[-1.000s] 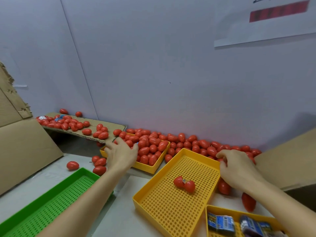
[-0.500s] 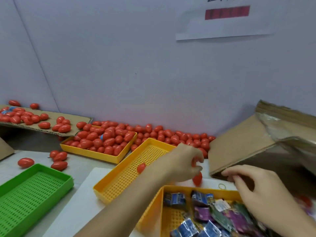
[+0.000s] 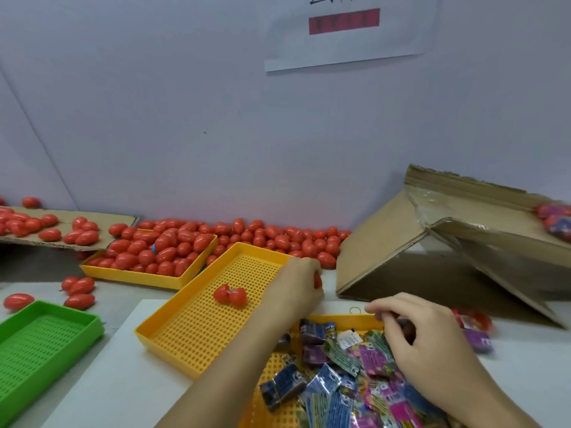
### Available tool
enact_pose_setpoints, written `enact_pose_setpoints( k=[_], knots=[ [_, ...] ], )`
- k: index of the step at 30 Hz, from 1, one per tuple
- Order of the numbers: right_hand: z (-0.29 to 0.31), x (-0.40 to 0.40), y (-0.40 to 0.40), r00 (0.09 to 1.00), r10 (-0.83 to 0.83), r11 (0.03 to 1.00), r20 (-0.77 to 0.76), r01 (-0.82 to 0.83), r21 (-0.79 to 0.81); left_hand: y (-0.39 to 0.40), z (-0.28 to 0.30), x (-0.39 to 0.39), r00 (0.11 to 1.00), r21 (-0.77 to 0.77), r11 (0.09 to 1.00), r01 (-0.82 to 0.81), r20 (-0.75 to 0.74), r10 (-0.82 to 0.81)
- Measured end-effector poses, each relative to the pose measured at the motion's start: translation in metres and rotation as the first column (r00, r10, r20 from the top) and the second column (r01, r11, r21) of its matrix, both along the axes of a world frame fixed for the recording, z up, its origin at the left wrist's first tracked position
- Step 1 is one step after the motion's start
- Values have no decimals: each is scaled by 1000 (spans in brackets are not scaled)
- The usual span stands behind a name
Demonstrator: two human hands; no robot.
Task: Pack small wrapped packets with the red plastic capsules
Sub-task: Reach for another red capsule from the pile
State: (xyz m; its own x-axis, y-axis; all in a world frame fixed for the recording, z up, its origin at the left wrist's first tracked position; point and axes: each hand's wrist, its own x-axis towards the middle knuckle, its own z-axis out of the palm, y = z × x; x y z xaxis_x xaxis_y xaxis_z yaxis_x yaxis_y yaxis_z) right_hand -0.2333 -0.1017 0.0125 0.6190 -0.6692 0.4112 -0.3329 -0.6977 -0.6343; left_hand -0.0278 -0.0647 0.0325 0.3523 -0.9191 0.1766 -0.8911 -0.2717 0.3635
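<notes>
packing barely begun: one capsule in hand, one open in the tray

at the far left the green tray (image 3: 46,341) holds nothing, and a few red capsules (image 3: 77,291) lie loose on the desk (image 3: 102,393) beside it. behind them, a cardboard flap (image 3: 102,239) and the back yellow tray (image 3: 136,276) carry a large heap of capsules (image 3: 160,251), with more strung along the wall; whether these are filled cannot be told from here. the middle yellow tray (image 3: 191,341) holds just one opened capsule (image 3: 230,295), its halves lying side by side, so by my judgement the work is at an early stage.

the left hand (image 3: 296,288) has its grip clenched round a red capsule (image 3: 317,280), hovering at that tray's right edge. the right hand (image 3: 423,338) reaches into the near yellow tray (image 3: 355,319), fingers curled and seemingly pinching something dark; i cannot tell what it is. the wrapped packets (image 3: 346,378) lie piled in that tray, plenty remaining. a cardboard box (image 3: 401,248) leans at the far right. likely next: a packet goes inside the held capsule.
</notes>
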Motion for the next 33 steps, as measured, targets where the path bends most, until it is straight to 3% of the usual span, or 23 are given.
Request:
enact_pose_setpoints(
  k=[3, 6, 8, 16, 22, 28, 33],
  knots=[
    [1, -2, 0, 999, 19, 1000, -29, -19, -20, 18, 7, -6, 979, -235, 972, -23, -203, -26],
    [4, -2, 4, 997, 42, 999, -69, -44, -24, 42, 12, -17, 864, -393, 916, -83, -487, -131],
    [6, -2, 9, 989, 71, 997, -130, -74, -17, 61, 9, -24, 803, -449, 884, -130, -571, -172],
    [5, 14, 37, 926, 93, 994, -367, -107, -17, 85, -5, -28, 718, -499, 826, -262, -673, -179],
    [3, 16, 41, 940, 33, 995, -339, -63, -77, 84, -8, -38, 714, -487, 844, -223, -672, -199],
    [5, 13, 35, 982, -55, 998, -180, 52, -18, 86, -8, -38, 688, -456, 858, -235, -702, -185],
    [8, 12, 35, 969, 17, 999, -246, -6, 47, 86, -9, -39, 677, -433, 878, -205, -711, -192]
  ],
)
